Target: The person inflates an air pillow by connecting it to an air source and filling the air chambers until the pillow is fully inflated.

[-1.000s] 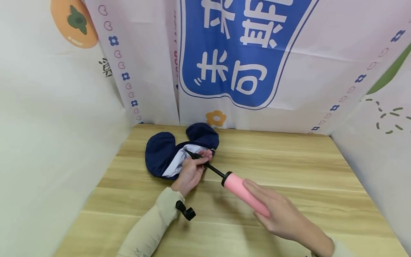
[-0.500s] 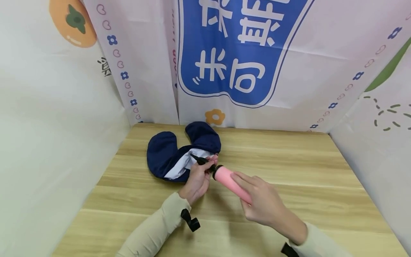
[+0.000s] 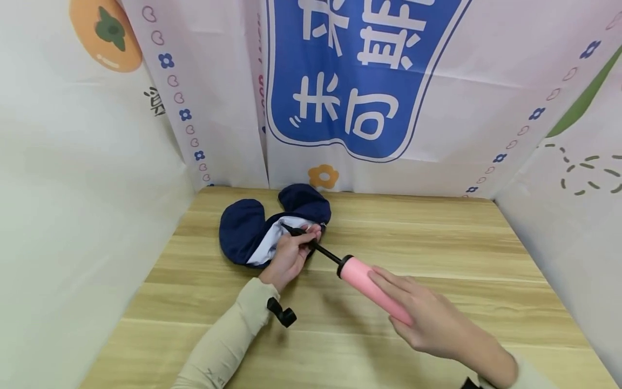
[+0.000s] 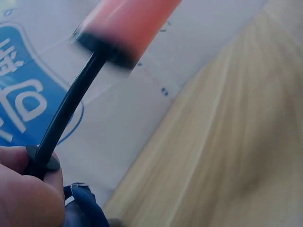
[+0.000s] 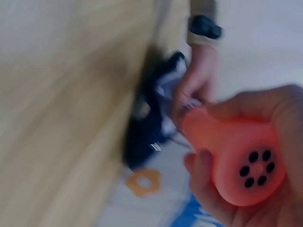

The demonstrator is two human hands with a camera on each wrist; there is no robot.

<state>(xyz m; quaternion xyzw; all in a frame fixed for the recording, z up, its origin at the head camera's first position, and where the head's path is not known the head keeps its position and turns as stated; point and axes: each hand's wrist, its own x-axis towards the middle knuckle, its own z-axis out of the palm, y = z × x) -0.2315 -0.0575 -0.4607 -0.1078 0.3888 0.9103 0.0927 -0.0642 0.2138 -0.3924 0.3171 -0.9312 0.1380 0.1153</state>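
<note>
A navy U-shaped neck pillow lies at the back left of the table, its cover open over a white inner lining. At that opening my left hand pinches the black nozzle end of a hand pump, whose tip points into the white lining; whether it sits in a valve cannot be told. My right hand is wrapped around the pink barrel of the hand pump. Between barrel and left hand the black rod shows drawn out. Small holes dot the barrel's end cap in the right wrist view.
The wood-grain table meets a printed cloth wall close behind the pillow. Pale walls also stand at the left and right. A black strap end hangs from the left wrist.
The right hand first pushed the pink barrel up toward the left hand, covering the rod, then drew it back, baring the rod again. The left hand and pillow shifted slightly with it.
</note>
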